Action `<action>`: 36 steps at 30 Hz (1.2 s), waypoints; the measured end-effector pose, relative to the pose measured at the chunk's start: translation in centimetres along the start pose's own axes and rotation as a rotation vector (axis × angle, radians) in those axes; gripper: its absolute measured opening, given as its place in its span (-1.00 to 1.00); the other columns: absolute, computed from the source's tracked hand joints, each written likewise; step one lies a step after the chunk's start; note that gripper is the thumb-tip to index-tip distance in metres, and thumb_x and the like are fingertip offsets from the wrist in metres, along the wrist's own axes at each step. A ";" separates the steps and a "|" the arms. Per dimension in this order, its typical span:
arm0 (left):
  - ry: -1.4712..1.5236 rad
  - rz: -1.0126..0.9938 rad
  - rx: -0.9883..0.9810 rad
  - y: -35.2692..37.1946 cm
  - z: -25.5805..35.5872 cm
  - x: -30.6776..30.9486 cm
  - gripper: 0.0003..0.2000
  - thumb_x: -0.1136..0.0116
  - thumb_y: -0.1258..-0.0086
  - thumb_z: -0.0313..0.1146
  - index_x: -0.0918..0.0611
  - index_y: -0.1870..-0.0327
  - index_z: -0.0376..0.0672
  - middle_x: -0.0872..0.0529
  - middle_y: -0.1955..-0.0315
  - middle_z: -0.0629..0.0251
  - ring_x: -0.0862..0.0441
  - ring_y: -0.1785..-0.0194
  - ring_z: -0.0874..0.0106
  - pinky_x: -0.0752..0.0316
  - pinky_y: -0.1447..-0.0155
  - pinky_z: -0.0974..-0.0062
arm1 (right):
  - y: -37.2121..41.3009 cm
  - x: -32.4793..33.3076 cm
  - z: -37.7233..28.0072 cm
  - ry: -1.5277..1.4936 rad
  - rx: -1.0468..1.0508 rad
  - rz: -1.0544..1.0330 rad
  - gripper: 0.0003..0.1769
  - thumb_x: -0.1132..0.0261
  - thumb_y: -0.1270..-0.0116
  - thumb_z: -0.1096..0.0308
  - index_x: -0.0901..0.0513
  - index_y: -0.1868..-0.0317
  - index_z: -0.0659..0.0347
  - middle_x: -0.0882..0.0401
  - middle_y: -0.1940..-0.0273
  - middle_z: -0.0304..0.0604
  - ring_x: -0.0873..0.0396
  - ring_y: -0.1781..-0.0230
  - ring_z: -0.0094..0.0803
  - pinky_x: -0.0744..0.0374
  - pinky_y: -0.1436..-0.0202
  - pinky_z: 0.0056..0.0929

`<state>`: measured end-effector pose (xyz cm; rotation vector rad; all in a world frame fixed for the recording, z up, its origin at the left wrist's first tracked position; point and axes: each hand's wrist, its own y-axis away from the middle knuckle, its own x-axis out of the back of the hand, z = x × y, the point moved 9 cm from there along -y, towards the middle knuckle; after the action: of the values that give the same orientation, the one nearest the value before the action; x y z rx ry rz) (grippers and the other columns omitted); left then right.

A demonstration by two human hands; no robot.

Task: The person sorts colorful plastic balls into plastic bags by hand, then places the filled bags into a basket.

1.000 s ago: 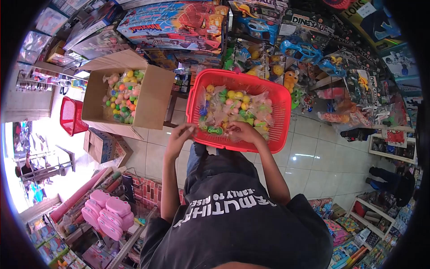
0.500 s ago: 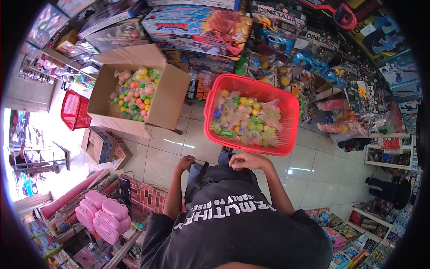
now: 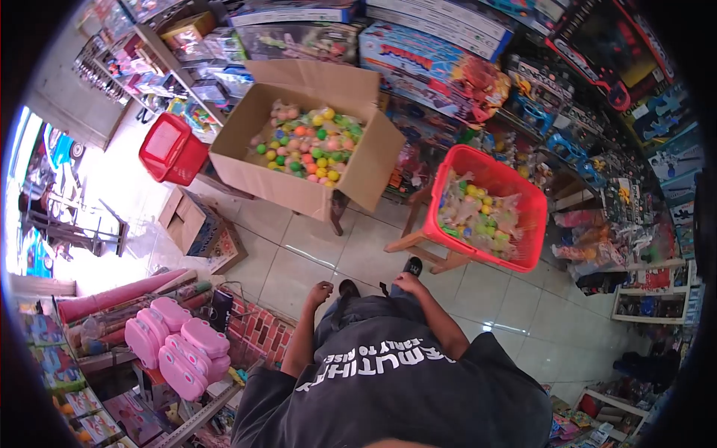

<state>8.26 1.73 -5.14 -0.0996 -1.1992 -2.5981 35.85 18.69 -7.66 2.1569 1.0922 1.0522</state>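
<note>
My left hand [image 3: 320,293] hangs by my left thigh with its fingers loosely curled and nothing visible in them. In front of my right thigh, my right hand [image 3: 407,283] is also curled, close to a small dark strap end [image 3: 384,288]; I see nothing held. Ahead on the right, a red plastic basket [image 3: 532,224] of bagged colourful balls [image 3: 478,213] rests on a wooden stool [image 3: 418,240]. Ahead on the left stands an open cardboard box [image 3: 258,165] with many bagged balls [image 3: 310,145]. Neither hand touches either container.
A second red basket [image 3: 173,149] stands beyond the box at left. A smaller carton [image 3: 190,224] sits on the tiled floor [image 3: 299,265]. Pink cases [image 3: 183,347] and rolled material [image 3: 112,295] lie at near left. Boxed toys [image 3: 433,71] line the back shelves.
My view has swung left, so the box and basket appear farther right. I stand farther from the red basket, and its stool now shows. My right hand has dropped nearer my thigh.
</note>
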 end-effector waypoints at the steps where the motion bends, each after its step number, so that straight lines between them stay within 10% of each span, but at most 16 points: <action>1: -0.010 0.011 0.004 0.3 -1.1 1.1 -0.76 -0.08 -0.16 -0.26 -0.62 0.20 -0.14 -0.62 0.50 0.34 -0.52 0.48 0.53 -0.41 0.50 0.55 | -0.1 -0.9 -1.2 -0.004 0.031 0.003 -0.66 -0.30 -0.10 0.14 -0.64 0.23 0.22 -0.63 0.45 -0.19 -0.56 0.54 -0.48 -0.53 0.39 -0.50; 13: 0.197 0.062 0.165 4.3 -9.3 7.0 -0.71 -0.07 -0.26 -0.15 -0.58 0.11 -0.13 -0.62 0.39 0.32 -0.49 0.42 0.51 -0.39 0.46 0.53 | -2.9 -4.4 -16.0 0.004 0.274 0.028 -0.72 -0.28 -0.09 0.16 -0.63 0.29 0.18 -0.64 0.37 -0.10 -0.62 0.30 -0.37 -0.52 0.18 -0.45; 22: 0.228 0.113 0.053 2.3 -7.1 10.7 -0.68 -0.09 -0.26 -0.17 -0.57 0.09 -0.20 -0.62 0.40 0.32 -0.51 0.39 0.52 -0.42 0.36 0.55 | -3.4 -6.2 -26.0 -0.095 0.244 -0.351 -0.70 -0.21 -0.25 0.16 -0.56 0.14 0.20 -0.56 0.31 -0.31 -0.50 0.33 -0.57 -0.48 0.30 -0.54; 30: 0.117 0.439 -0.495 2.8 16.6 22.5 -0.79 -0.02 -0.34 -0.36 -0.55 0.11 -0.29 -0.66 0.33 0.21 -0.61 0.24 0.42 -0.47 0.11 0.49 | 0.3 -0.4 -44.7 -0.309 0.462 -0.646 -0.63 -0.07 -0.38 0.11 -0.46 -0.04 0.18 -0.51 0.17 -0.24 -0.51 0.19 -0.55 -0.46 0.12 -0.56; 36: -0.125 0.497 -0.804 3.0 36.0 27.4 -0.84 -0.03 -0.31 -0.46 -0.53 0.14 -0.29 -0.64 0.33 0.09 -0.63 0.26 0.32 -0.47 0.16 0.46 | -4.5 8.2 -52.3 -0.568 0.471 -0.428 -0.65 -0.05 -0.40 0.11 -0.45 0.00 0.20 -0.52 0.20 -0.27 -0.52 0.21 -0.56 -0.49 0.16 -0.57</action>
<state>-19.12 21.00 25.48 -0.6303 -0.0548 -2.4516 -5.52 32.49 22.73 2.1965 1.5055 -0.0271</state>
